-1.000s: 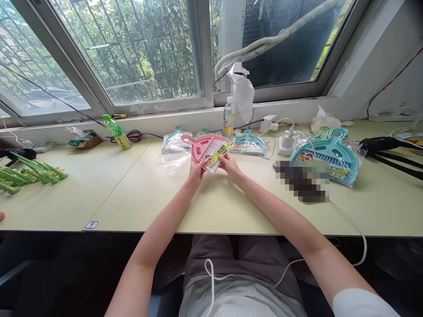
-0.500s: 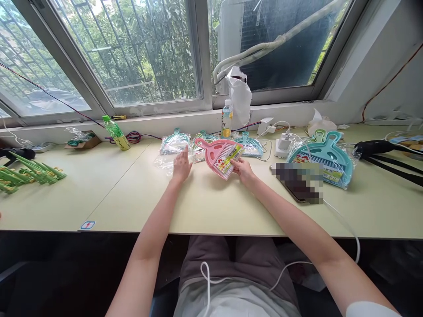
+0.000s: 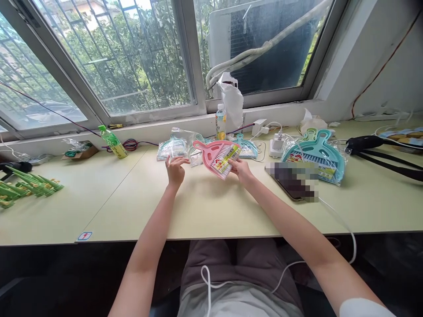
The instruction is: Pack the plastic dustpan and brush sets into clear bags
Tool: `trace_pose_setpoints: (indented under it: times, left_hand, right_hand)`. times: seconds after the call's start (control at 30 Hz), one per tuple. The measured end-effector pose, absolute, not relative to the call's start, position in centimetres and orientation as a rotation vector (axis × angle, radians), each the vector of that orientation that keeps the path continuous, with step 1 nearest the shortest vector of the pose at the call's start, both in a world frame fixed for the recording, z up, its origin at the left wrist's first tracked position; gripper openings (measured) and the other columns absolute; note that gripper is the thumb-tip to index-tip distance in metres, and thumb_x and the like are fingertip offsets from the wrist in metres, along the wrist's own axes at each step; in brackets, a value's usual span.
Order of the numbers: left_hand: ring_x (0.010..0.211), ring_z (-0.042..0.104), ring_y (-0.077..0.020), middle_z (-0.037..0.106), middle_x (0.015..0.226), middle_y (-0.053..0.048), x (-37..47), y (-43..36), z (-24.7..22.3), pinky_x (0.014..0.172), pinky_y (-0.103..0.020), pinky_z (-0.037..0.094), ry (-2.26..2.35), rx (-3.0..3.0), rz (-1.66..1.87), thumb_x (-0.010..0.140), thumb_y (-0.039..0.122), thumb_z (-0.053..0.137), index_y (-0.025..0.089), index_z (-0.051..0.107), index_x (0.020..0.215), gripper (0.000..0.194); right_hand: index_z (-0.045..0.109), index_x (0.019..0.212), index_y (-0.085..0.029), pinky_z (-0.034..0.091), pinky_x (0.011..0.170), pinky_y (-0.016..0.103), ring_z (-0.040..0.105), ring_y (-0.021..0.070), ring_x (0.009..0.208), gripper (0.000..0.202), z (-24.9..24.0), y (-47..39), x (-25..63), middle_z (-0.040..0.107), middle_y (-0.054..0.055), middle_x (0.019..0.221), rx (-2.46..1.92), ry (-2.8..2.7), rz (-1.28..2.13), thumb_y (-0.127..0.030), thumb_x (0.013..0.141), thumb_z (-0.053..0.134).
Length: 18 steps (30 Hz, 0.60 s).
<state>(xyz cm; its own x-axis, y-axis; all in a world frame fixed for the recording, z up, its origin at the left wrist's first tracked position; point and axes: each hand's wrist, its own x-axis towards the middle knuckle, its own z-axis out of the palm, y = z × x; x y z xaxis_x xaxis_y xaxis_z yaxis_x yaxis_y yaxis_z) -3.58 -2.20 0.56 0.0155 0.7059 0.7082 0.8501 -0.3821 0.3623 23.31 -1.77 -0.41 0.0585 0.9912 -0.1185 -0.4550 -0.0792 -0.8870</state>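
Pale green tabletop (image 3: 211, 211) fills the near ground, bare between the two forearms. At about eleven o'clock from the table's near edge, the left hand (image 3: 175, 169) lifts a clear plastic bag (image 3: 180, 141), fingers curled on its lower edge so the bag stands up off the surface. At about one o'clock the right hand (image 3: 241, 169) pinches the bristle end of a pink dustpan and brush set (image 3: 216, 155), its yellow label facing up and its handle pointing toward ten o'clock, tilted clear of the table.

Judging by this, the pink set is out of any bag and the bag is only just in hand, so the two have yet to come together. Farther off at twelve o'clock, several small teal sets (image 3: 246, 147) lie already wrapped in plastic beside a drinks bottle (image 3: 220, 123). At two o'clock a larger bagged teal dustpan set (image 3: 317, 154) rests. Far at nine o'clock lie green plastic pieces (image 3: 29, 185).
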Motion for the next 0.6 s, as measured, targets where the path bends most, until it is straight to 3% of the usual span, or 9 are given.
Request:
trace_pose_setpoints:
  times: [0.1,0.2,0.3,0.47,0.6]
  left_hand:
    - [0.102,0.065,-0.0204,0.075,0.095,0.002,-3.5,-1.7,0.2,0.115,-0.045,0.026,-1.868,-1.998,-1.391,0.075,0.001,0.033,0.026,0.074,0.079,0.049]
    - [0.117,0.058,-0.0274,0.07,0.118,-0.005,-3.3,-1.1,-0.5,0.109,-0.046,0.034,-1.959,-1.924,-1.394,0.083,0.019,0.049,0.023,0.072,0.103,0.031]
    - [0.126,0.05,-0.0363,0.06,0.134,-0.014,-2.9,-0.5,-1.6,0.109,-0.053,0.031,-2.047,-2.002,-1.184,0.076,0.037,0.068,0.021,0.068,0.115,0.043]
    - [0.122,0.053,-0.0359,0.065,0.126,-0.013,-2.9,-0.3,-2.8,0.113,-0.058,0.022,-2.073,-2.077,-0.92,0.072,0.027,0.071,0.024,0.073,0.097,0.026]
    - [0.122,0.05,-0.0401,0.063,0.127,-0.015,-3.0,-0.6,-2.5,0.111,-0.068,0.017,-2.041,-2.096,-0.886,0.068,0.03,0.075,0.023,0.073,0.096,0.029]
  right_hand:
    - [0.065,0.087,-0.014,0.062,0.069,0.029,0.072,0.016,0.07,0.011,-0.8,-1.7,23.3,0.075,0.006,0.083,-1.055,-0.704,1.434,-0.004,0.082,0.064]
    - [0.065,0.084,-0.013,0.061,0.063,0.026,0.071,0.0155,0.066,0.011,-1.3,-1.8,22.9,0.074,0.006,0.077,-1.152,-0.678,1.488,-0.003,0.079,0.066]
    - [0.066,0.084,-0.012,0.061,0.062,0.026,0.071,0.0154,0.063,0.011,-1.6,-2.1,22.4,0.074,0.007,0.077,-1.169,-0.736,1.487,-0.003,0.078,0.067]
    - [0.067,0.086,-0.012,0.061,0.064,0.029,0.071,0.0159,0.063,0.013,-1.5,-2.4,21.9,0.074,0.007,0.079,-1.166,-0.801,1.463,-0.003,0.077,0.067]
    - [0.067,0.09,-0.013,0.059,0.059,0.025,0.07,0.0147,0.065,0.014,-1.5,-2.6,21.6,0.075,0.006,0.084,-1.199,-0.889,1.399,-0.006,0.079,0.067]
